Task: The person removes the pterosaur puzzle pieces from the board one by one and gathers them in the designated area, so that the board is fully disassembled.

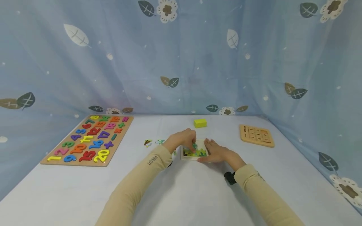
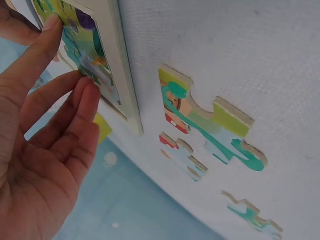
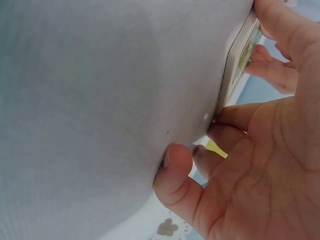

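A white-framed jigsaw puzzle tray (image 1: 195, 158) lies on the table, partly filled with green pieces. My left hand (image 1: 183, 139) reaches over it from the left. In the left wrist view, its thumb and index finger pinch a teal-and-green puzzle piece (image 2: 71, 47) at the tray's inside; the other fingers curl loosely. My right hand (image 1: 219, 153) holds the tray's right side, thumb at the near edge and fingers along the right edge. Loose jigsaw pieces (image 2: 205, 125) lie left of the tray. The left hand hides part of the puzzle.
A number board (image 1: 113, 147) with colourful numerals lies at the left. Beyond the tray stands a yellow block (image 1: 200, 123). A wooden number-tile board (image 1: 256, 135) lies at the right. A patterned blue curtain (image 1: 181, 62) hangs behind the white table (image 1: 195, 194).
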`<state>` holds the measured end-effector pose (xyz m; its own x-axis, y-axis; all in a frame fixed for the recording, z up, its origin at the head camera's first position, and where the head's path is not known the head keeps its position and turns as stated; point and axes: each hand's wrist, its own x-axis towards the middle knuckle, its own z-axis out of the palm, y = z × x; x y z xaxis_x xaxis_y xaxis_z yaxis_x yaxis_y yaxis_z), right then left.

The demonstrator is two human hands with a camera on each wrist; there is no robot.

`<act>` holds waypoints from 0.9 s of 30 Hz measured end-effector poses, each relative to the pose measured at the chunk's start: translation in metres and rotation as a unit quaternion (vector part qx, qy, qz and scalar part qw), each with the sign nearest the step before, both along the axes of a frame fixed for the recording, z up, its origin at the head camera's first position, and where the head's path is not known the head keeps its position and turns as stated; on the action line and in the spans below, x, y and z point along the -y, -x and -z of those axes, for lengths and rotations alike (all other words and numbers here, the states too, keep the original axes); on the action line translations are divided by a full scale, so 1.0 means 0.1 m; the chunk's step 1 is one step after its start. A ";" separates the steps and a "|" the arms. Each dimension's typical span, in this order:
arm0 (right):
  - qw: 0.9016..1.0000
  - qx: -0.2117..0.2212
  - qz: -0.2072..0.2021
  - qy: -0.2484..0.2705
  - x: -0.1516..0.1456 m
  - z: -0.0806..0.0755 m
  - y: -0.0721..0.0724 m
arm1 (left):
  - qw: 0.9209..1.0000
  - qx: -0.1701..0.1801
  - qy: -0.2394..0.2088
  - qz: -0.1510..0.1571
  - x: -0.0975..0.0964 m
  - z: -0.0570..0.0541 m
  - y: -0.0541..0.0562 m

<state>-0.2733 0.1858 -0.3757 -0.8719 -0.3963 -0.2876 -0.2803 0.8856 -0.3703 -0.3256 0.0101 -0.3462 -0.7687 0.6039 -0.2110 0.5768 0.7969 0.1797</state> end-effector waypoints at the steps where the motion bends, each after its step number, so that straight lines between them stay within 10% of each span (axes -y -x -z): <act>1: 1.000 0.000 0.000 0.001 0.00 0.00 0.00 | 1.000 -0.001 -0.001 -0.001 0.00 0.00 0.00; 27: 1.000 0.002 0.004 0.005 0.00 -0.03 -0.01 | 0.999 -0.037 0.012 0.007 -0.05 -0.05 -0.06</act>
